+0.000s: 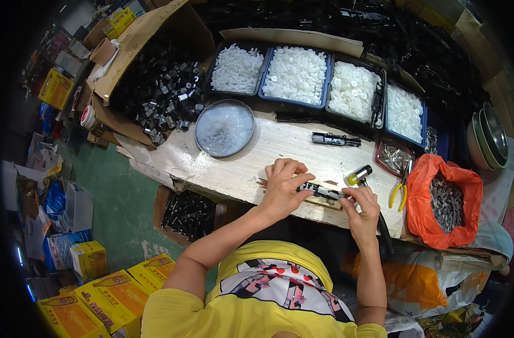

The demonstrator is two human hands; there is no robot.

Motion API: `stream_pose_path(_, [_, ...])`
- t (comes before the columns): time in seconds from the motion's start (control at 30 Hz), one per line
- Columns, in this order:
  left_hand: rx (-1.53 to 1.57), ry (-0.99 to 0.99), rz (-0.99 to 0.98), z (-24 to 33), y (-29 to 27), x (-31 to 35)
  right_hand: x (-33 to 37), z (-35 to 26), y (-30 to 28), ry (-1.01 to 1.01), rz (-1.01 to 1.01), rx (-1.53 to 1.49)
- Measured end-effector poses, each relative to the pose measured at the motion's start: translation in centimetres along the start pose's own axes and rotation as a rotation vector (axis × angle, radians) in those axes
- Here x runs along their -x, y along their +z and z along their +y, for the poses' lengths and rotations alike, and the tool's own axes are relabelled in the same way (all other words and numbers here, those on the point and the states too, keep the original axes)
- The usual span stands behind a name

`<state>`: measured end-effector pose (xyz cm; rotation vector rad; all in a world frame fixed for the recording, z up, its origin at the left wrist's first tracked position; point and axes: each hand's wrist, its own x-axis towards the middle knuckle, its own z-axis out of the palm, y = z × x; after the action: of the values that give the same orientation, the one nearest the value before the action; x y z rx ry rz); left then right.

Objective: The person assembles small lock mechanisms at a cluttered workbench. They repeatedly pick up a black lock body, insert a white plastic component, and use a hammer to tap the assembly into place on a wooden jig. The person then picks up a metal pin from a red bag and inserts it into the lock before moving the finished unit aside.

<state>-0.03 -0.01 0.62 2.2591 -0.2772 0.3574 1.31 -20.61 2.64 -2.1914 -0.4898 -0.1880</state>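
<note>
Green flooring (113,186) and yellow cartons (116,293) occupy the left of the workroom, beside a pale tabletop (282,163) that carries many small parts. At its front edge lies the main subject, a slim black-and-silver assembly (320,191), set roughly crosswise before the seated person in a yellow shirt (234,312). Both hands are nearly closed on it: the left hand (286,186) grips its left end between thumb and bent fingers, while the right hand (361,207) pinches its right end with thumb and forefinger.

Farther back, a dark elongated piece (336,139) lies alone on the tabletop. To its left stands a round metal dish (197,139) of translucent pieces. Behind these, four rectangular trays (260,93) in a curved row contain white plastic parts (297,76). At far left, a large cardboard box (113,84) holds black and silver blocks (169,98).

Right of the hands are a hammer (384,228) with a yellow-green and black head, its handle reaching past the front edge; yellow-handled pliers (398,197); a reddish tray (379,158) of slender metal pieces; and an open orange-red bag (417,194) of grey metal parts (447,204).
</note>
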Motion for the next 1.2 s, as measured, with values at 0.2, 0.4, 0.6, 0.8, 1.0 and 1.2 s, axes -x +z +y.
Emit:
stream_pose_path(0.2, [-0.010, -0.045, -0.027, -0.2, 0.5, 0.0, -0.5, -0.4, 0.5, -0.113, -0.016, 0.113])
stream_pose_path(0.4, [0.002, -0.071, -0.042, -0.1, 0.4, -0.1, -0.8, -0.6, 1.1, -0.214, -0.030, 0.140])
stream_pose_path(0.6, [0.031, -0.084, -0.022, -0.3, 0.5, 0.1, -0.5, 0.3, 1.5, -0.193, -0.028, 0.115])
stream_pose_path(0.8, [0.009, -0.011, 0.007, -0.3, 0.6, 0.3, -0.4, 0.7, 1.5, -0.210, -0.040, 0.110])
stream_pose_path(1.0, [-0.035, 0.038, -0.004, -0.4, 0.6, 0.2, -0.6, 0.9, 1.0, -0.403, -0.047, 0.362])
stream_pose_path(1.2, [-0.069, 0.048, -0.008, -0.2, 0.5, 0.1, -0.4, 1.2, 0.5, -0.491, -0.117, 0.377])
